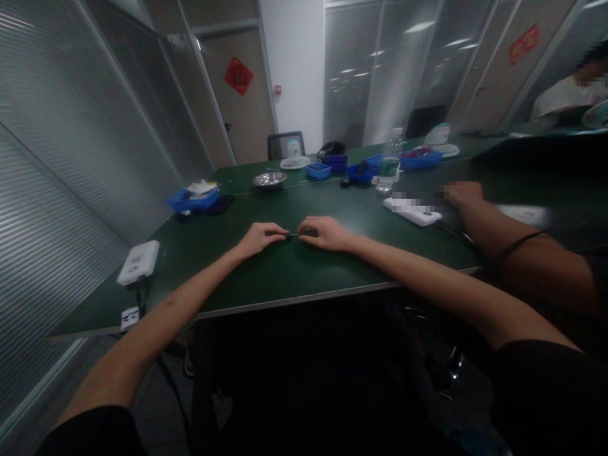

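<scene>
Over the green table [266,272], my left hand [259,239] pinches a small black part [287,237] whose kind is too small to make out. Facing it, my right hand [327,233] is closed round the dark handle of what looks like a small screwdriver [310,233]. Its thin metal shaft points left and reaches the black part, and the fingers of both hands are close together. Whether the tip sits in the part or only touches it, I cannot tell.
A metal bowl [269,181], blue trays [318,170] and a water bottle [389,161] stand further back. A blue basket [194,199] is at left. White devices with cables [139,262] lie on both sides. A co-worker's arm [494,221] rests at right; another person sits beyond.
</scene>
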Demonstrator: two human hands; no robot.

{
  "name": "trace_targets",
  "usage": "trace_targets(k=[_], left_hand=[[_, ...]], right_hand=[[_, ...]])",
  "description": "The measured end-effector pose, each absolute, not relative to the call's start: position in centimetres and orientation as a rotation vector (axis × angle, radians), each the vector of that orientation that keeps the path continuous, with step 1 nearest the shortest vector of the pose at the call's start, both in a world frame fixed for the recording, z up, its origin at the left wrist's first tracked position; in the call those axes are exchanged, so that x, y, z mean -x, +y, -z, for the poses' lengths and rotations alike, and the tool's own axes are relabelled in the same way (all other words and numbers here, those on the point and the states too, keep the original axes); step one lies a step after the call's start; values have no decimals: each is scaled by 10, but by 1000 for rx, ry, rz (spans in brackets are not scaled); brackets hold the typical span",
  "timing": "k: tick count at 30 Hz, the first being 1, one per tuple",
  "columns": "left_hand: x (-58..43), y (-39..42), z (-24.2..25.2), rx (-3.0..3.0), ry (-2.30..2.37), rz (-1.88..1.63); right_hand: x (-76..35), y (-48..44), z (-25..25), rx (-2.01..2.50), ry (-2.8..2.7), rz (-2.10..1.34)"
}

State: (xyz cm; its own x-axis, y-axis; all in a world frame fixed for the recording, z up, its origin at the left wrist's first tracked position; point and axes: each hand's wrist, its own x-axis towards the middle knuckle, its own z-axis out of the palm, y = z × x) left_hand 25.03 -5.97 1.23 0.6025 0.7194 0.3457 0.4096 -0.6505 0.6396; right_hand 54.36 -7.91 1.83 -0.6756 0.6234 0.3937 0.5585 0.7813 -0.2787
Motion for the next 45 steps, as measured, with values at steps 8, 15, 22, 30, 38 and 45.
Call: trace_targets(k=[8, 15, 22, 30, 38, 45], left_hand=[[-250, -60, -9, -2312, 866, -823], [-249, -56, -10, -2186, 816, -728], [-261, -62, -5, -2242, 732, -740], [-259, -55, -2, -2118, 750, -735], [-255, -55, -4, -2232, 800, -818], [-251, -58, -10, -2316, 860, -746]], right_hand=[[-542, -79, -17, 828, -2488, -244], [-540, -86, -23, 805, -2522, -187], [-526, -86, -19, 759, -2526, -295], [-531, -73, -11, 919, -2360, -271], [-540, -79, -19, 969, -2379, -229], [-534, -89, -21, 838, -2443, -149]])
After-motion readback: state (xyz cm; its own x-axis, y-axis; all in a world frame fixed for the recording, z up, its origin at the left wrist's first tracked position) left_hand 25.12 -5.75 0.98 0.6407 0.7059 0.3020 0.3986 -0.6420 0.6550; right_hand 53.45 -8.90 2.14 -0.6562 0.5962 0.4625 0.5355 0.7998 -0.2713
